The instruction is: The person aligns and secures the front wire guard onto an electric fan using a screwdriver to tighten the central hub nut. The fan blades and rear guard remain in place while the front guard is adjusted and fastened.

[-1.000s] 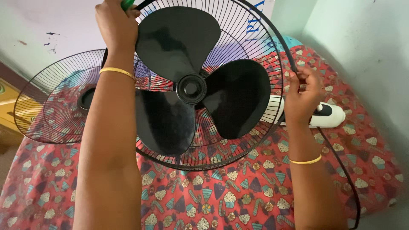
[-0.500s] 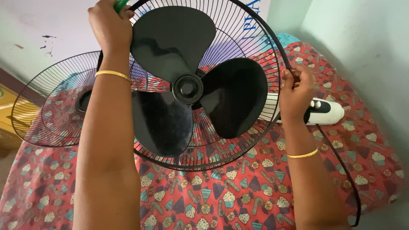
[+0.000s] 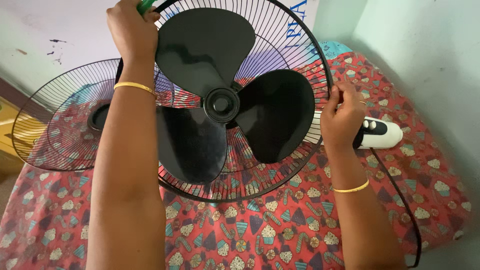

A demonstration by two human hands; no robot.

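1. The fan guard (image 3: 280, 45), the rear wire cage with the three black blades (image 3: 225, 100) mounted in front of it, is standing tilted over the bed, propped up by both hands so its face is turning toward the person.
2. The left hand (image 3: 131, 30) is closing around the top of the rim, fingers curled tight, and it is also pinching a green tool (image 3: 146, 5) there, mostly hidden; what kind of tool cannot be told.
3. The right hand (image 3: 342, 117) is gripping the rim's right edge, thumb and fingers wrapped shut around the black rim band (image 3: 395, 190), which is hanging loose down toward the lower right.
4. The two grips are sitting well apart on the rim, which is likely keeping the cage from twisting.
5. The second grille (image 3: 60, 125) is lying behind the left forearm, resting on the bed.
6. The white fan body (image 3: 385, 134) with its dark knobs is lying just beyond the right hand on the patterned red bedsheet (image 3: 260, 235).
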